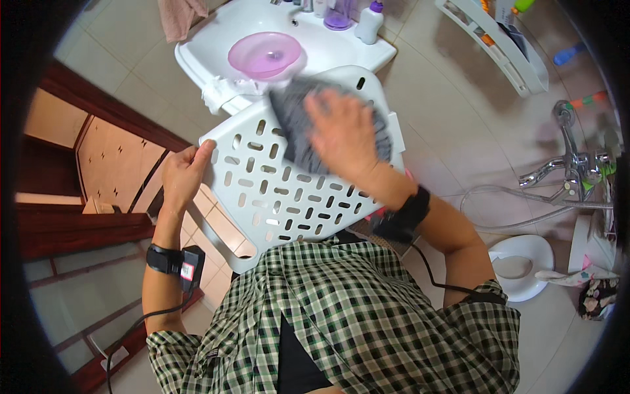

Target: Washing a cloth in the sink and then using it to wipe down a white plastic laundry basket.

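A white plastic panel with rows of oval slots [252, 220] is tilted in front of my body, its lower edge against my shirt. My left hand [186, 172] is closed round its upper left edge, the thumb lying along the top and the other fingers partly hidden. On the panel's upper right part, my right hand [344, 134] holds a dark grey cloth [295, 121] against the surface, palm down. That hand and the cloth are smeared by motion. The cloth covers some of the slots.
Behind the panel stands a white sink [203, 49] with a pink basin [243, 56], a white cloth [223, 92] and bottles [369, 26]. A shower mixer [574, 164] and a corner shelf [518, 72] are on the right wall, above a white potty-like seat [538, 249]. A doorway opens at left.
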The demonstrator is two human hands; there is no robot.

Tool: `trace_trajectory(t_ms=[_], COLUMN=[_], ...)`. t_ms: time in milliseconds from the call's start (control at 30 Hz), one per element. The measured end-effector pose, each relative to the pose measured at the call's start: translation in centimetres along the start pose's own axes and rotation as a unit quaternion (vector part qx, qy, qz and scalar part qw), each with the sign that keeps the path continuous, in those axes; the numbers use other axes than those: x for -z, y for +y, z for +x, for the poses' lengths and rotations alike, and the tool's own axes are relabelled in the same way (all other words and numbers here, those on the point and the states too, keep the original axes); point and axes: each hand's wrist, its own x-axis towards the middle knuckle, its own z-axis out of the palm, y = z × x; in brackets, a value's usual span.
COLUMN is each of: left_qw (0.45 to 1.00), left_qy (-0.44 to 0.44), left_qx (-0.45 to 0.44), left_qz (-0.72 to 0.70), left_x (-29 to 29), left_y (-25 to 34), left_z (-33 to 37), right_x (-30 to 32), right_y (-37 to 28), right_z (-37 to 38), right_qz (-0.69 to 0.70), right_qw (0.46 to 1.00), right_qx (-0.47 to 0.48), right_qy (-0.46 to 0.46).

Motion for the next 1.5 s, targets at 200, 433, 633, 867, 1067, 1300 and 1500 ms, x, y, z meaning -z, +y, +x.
trace_trajectory(t_ms=[200, 433, 633, 867, 1067, 1300, 1500], left_qw=[0.999, 0.999, 0.998, 0.998, 0.999, 1.0, 1.0], left_qy=[0.018, 0.026, 0.012, 0.026, 0.016, 0.002, 0.002], left_qx=[-0.01, -0.031, -0.026, -0.04, -0.023, -0.005, -0.002], left_qz=[0.048, 0.035, 0.064, 0.034, 0.035, -0.008, 0.015], left_x=[-0.3, 0.4, 0.0, -0.4, -0.8, -1.7, -1.8], left_y=[1.5, 2.9, 3.1, 2.7, 4.5, 5.2, 4.4], left_z=[0.0, 0.4, 0.0, 0.3, -0.7, -1.0, -1.5], right_x=[1.2, 3.1, 2.7, 3.7, 3.7, 4.7, 3.9], right_y=[-0.6, 6.2, 4.0, 5.9, 6.5, 11.1, 9.0], right_z=[-3.5, 2.2, -1.7, 0.3, -1.6, 0.1, -2.2], right_qz=[0.076, -0.004, 0.009, 0.026, 0.013, -0.018, -0.064], right_qw=[0.979, 0.994, 0.999, 0.997, 0.997, 0.992, 0.996], right_qx=[0.185, -0.047, 0.018, -0.016, 0.026, -0.072, -0.016], right_qy=[-0.026, 0.098, 0.025, 0.072, 0.069, 0.1, 0.067])
